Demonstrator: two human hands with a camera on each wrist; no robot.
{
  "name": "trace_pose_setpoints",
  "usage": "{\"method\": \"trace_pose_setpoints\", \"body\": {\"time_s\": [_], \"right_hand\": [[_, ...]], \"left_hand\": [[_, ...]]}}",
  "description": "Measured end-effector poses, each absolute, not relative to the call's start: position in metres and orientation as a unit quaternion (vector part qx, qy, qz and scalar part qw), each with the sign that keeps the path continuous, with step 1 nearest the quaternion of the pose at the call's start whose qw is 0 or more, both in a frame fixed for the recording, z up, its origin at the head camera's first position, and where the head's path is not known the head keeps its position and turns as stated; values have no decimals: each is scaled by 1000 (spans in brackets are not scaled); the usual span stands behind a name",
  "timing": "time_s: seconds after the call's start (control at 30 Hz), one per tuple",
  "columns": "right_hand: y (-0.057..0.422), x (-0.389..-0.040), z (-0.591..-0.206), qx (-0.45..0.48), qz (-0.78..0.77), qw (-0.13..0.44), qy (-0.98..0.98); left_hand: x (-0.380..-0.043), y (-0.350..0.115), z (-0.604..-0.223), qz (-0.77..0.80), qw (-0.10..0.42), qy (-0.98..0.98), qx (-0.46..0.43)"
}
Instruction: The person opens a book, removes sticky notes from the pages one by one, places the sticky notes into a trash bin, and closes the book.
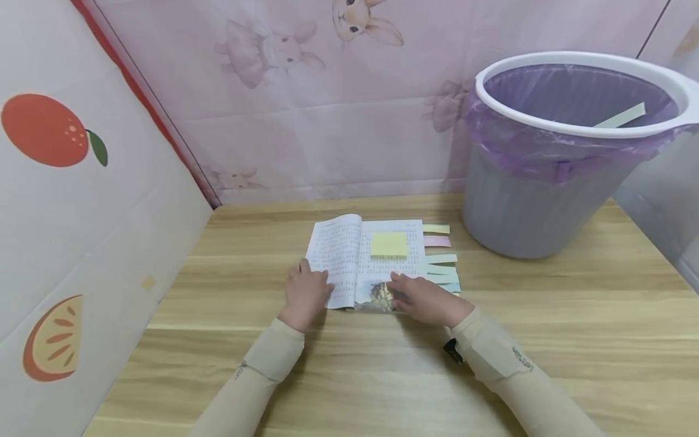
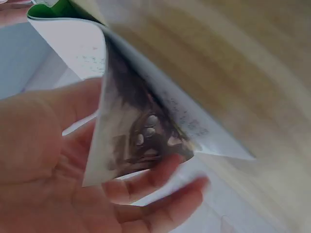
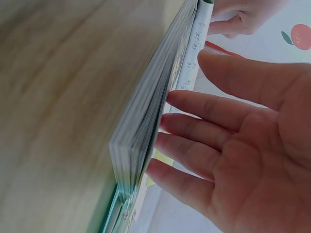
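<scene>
The paper book (image 1: 334, 252) lies open on my wood-grained desk (image 1: 355, 376); my left hand (image 1: 307, 294) curls round its bowed left leaf (image 2: 129, 121). My right hand (image 1: 428, 299), fingers nearly straight, touches the page beside a blocky yellow pad (image 1: 389, 244) and narrow pastel strips (image 1: 437, 229).

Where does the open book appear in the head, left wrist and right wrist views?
Head: open book, just below centre.
Left wrist: open book, slanting from top left past centre.
Right wrist: open book, edge-on, slanting down through left of centre.
Shared landmark: wooden tabletop.
</scene>
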State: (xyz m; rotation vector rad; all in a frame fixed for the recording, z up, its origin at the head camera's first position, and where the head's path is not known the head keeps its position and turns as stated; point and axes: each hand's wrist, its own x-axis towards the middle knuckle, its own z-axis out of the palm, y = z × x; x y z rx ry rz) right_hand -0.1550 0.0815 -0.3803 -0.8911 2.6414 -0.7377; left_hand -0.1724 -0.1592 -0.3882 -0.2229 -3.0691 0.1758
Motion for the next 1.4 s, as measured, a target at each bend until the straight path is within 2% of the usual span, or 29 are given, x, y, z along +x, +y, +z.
{"method": "trace_pose_setpoints", "body": {"time_s": [0.3, 0.53, 0.77, 0.93, 1.1, 1.17, 1.27, 1.4], "right_hand": [[79, -154, -383, -298, -236, 116, 917], [77, -154, -382, -294, -244, 109, 918], [75, -158, -382, -319, -241, 105, 911], [72, -174, -369, -325, -197, 37, 924], [60, -197, -363, -303, -43, -122, 944], [57, -207, -365, -304, 4, -169, 938], [53, -217, -368, -301, 39, -181, 936], [48, -223, -368, -297, 49, -152, 942]], "left_hand": [[-180, -149, -378, -46, -52, -994, -89], [-193, -136, -374, -94, -53, -990, -91], [-190, -129, -376, -107, -50, -989, -86], [-189, -127, -378, -90, -26, -990, -105], [-188, -128, -377, -93, -8, -989, -113], [-188, -129, -377, -95, -4, -989, -116], [-189, -131, -378, -94, -4, -988, -121], [-189, -134, -378, -93, -6, -988, -120]]}}
